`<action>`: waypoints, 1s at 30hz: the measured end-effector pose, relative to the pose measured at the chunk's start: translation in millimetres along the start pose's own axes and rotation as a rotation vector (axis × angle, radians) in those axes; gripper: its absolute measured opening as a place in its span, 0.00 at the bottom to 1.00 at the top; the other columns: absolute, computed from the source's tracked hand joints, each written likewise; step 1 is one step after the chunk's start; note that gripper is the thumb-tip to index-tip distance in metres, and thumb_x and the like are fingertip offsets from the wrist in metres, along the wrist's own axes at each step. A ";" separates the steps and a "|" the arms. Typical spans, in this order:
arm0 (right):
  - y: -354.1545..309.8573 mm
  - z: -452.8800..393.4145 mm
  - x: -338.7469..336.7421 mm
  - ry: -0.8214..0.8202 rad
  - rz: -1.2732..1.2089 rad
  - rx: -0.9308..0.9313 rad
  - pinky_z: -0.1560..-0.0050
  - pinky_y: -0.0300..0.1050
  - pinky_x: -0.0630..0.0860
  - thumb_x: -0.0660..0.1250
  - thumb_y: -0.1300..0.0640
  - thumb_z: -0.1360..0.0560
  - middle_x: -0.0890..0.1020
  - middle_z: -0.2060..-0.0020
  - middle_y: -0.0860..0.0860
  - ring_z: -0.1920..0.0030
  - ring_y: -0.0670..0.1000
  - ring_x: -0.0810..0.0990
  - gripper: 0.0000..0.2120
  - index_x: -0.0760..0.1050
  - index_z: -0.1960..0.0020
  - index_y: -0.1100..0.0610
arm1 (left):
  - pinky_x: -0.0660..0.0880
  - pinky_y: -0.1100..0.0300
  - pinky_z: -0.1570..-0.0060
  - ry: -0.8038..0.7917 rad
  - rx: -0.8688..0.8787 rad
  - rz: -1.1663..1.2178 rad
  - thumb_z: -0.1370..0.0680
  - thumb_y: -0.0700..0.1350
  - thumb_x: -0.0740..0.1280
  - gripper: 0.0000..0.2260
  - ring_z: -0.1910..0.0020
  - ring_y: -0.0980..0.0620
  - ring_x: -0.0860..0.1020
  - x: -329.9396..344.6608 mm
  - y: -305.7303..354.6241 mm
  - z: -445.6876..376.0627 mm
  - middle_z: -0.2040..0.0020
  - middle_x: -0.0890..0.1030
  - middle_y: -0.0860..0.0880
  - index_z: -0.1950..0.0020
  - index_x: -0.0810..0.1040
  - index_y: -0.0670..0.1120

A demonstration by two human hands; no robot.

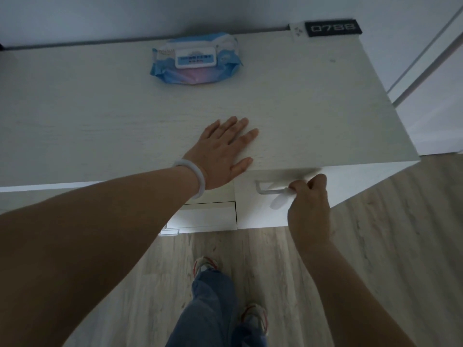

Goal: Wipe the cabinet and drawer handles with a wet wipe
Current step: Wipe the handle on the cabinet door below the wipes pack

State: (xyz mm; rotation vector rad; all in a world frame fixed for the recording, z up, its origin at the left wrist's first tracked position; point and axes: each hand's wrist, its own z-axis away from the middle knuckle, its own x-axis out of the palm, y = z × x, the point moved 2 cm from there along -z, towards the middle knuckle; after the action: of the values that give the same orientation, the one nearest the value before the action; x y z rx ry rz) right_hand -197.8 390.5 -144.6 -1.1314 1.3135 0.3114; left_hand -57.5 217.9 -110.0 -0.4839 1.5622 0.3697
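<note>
At the centre of the frame the left hand (223, 149) lies flat on the cabinet's top surface (313, 101), fingers (240, 126) straight and slightly spread, holding nothing; it looks placed there to steady the person while they lean over the front edge. Lower right of centre, the right hand (309, 196) reaches down the cabinet front to the drawer handle (271, 190), a pale bar just under the top edge. Its fingers are curled and pinch a white wet wipe (279, 201) against the right end of the bar, a flap of wipe hanging below. That grip suits rubbing along the handle. The wipe pack (195, 58) sits at the upper centre, lid closed, well apart from both hands. A second handle (169, 231) shows faintly lower down.
</note>
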 end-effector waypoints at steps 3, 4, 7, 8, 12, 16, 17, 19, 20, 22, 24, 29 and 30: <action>-3.3 -2.6 -4.1 -0.047 0.050 -0.051 0.63 0.45 0.71 0.65 0.76 0.32 0.72 0.51 0.61 0.59 0.59 0.73 0.08 0.77 0.57 0.67 | 0.52 0.46 0.25 -0.013 0.001 -0.015 0.21 0.61 0.44 0.29 0.23 0.45 0.54 -0.1 0.2 -0.1 0.22 0.55 0.45 0.22 0.53 0.51; -6.4 -2.6 -3.6 -0.063 0.057 -0.078 0.65 0.46 0.72 0.66 0.76 0.33 0.73 0.50 0.62 0.59 0.58 0.73 0.06 0.76 0.60 0.67 | 0.52 0.47 0.25 -0.014 0.002 -0.020 0.21 0.61 0.44 0.29 0.23 0.45 0.54 -0.3 0.3 -0.3 0.21 0.55 0.45 0.22 0.53 0.51; -13.5 -0.6 -1.0 -0.086 0.079 -0.149 0.66 0.46 0.73 0.69 0.75 0.35 0.76 0.49 0.63 0.59 0.59 0.73 0.06 0.76 0.62 0.66 | 0.52 0.47 0.25 -0.021 -0.001 -0.025 0.21 0.61 0.45 0.29 0.23 0.45 0.55 -0.7 -0.3 -0.1 0.22 0.56 0.46 0.22 0.53 0.51; -14.0 -0.7 0.1 -0.112 0.071 -0.170 0.64 0.48 0.75 0.68 0.74 0.33 0.76 0.48 0.63 0.57 0.59 0.73 0.05 0.77 0.60 0.67 | 0.52 0.47 0.25 -0.021 0.000 -0.027 0.21 0.61 0.45 0.29 0.23 0.45 0.55 -1.0 -0.3 0.1 0.22 0.56 0.46 0.22 0.53 0.51; -15.2 4.9 1.9 -0.206 -0.220 -0.172 0.50 0.42 0.74 0.62 0.68 0.24 0.75 0.49 0.56 0.52 0.54 0.75 0.10 0.79 0.46 0.63 | 0.52 0.47 0.25 -0.030 -0.011 -0.026 0.21 0.61 0.44 0.29 0.23 0.45 0.55 -3.7 1.3 0.3 0.22 0.56 0.46 0.22 0.53 0.52; -12.0 14.3 -7.3 -0.065 -0.397 -0.004 0.54 0.22 0.68 0.66 0.69 0.26 0.74 0.53 0.48 0.56 0.44 0.74 0.10 0.80 0.48 0.61 | 0.51 0.47 0.25 -0.051 -0.014 -0.025 0.22 0.61 0.43 0.30 0.23 0.46 0.53 -4.2 1.2 0.8 0.21 0.55 0.46 0.22 0.52 0.52; -9.9 17.7 -8.3 -0.068 -0.405 0.016 0.55 0.21 0.68 0.66 0.69 0.26 0.73 0.53 0.48 0.57 0.42 0.73 0.10 0.80 0.48 0.61 | 0.51 0.48 0.25 -0.056 -0.014 -0.026 0.22 0.62 0.43 0.30 0.23 0.46 0.53 -4.5 1.1 0.9 0.21 0.54 0.46 0.22 0.52 0.52; -8.0 24.1 -11.1 -0.070 -0.410 0.040 0.55 0.21 0.68 0.66 0.70 0.27 0.73 0.54 0.48 0.59 0.39 0.72 0.10 0.80 0.48 0.61 | 0.51 0.48 0.25 -0.057 -0.011 -0.028 0.22 0.62 0.42 0.30 0.23 0.46 0.53 -5.3 0.8 0.6 0.21 0.54 0.46 0.22 0.52 0.52; -7.6 27.0 -11.3 -0.075 -0.414 0.054 0.56 0.22 0.69 0.66 0.70 0.27 0.73 0.54 0.48 0.59 0.38 0.73 0.10 0.80 0.48 0.60 | 0.51 0.48 0.25 -0.058 -0.010 -0.027 0.22 0.62 0.42 0.30 0.23 0.46 0.53 -4.6 0.3 0.0 0.21 0.54 0.46 0.22 0.52 0.52; -8.5 32.5 -11.8 -0.087 -0.429 0.091 0.58 0.26 0.73 0.66 0.69 0.26 0.73 0.54 0.49 0.59 0.41 0.75 0.11 0.80 0.48 0.59 | 0.51 0.48 0.25 -0.058 -0.010 -0.026 0.22 0.62 0.41 0.30 0.23 0.46 0.54 -2.9 0.3 0.9 0.21 0.55 0.46 0.22 0.52 0.52; -12.0 37.6 -14.4 -0.093 -0.489 0.167 0.61 0.30 0.76 0.65 0.68 0.25 0.75 0.54 0.50 0.60 0.46 0.78 0.11 0.80 0.48 0.57 | 0.51 0.48 0.25 -0.058 -0.012 -0.020 0.22 0.62 0.41 0.30 0.23 0.46 0.54 -2.9 -0.5 2.3 0.21 0.55 0.46 0.22 0.52 0.52; -23.3 57.9 -22.5 -0.049 -0.637 0.327 0.67 0.31 0.76 0.66 0.63 0.24 0.79 0.55 0.53 0.69 0.46 0.80 0.08 0.80 0.50 0.52 | 0.49 0.50 0.25 -0.070 -0.045 0.028 0.22 0.62 0.40 0.30 0.22 0.47 0.53 -6.1 3.2 9.7 0.21 0.54 0.47 0.22 0.53 0.51; -24.5 63.4 -23.1 -0.047 -0.648 0.338 0.66 0.32 0.77 0.66 0.62 0.24 0.80 0.55 0.54 0.69 0.45 0.80 0.08 0.79 0.50 0.50 | 0.48 0.51 0.25 -0.071 -0.060 0.065 0.21 0.61 0.41 0.29 0.22 0.48 0.53 -5.2 4.6 14.9 0.21 0.55 0.47 0.22 0.54 0.50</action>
State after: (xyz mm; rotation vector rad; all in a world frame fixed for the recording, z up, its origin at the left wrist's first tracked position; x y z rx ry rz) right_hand -148.7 438.0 -122.6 -1.1795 0.8533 -0.3481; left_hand -47.1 229.9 -105.8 -0.4630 1.5036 0.4799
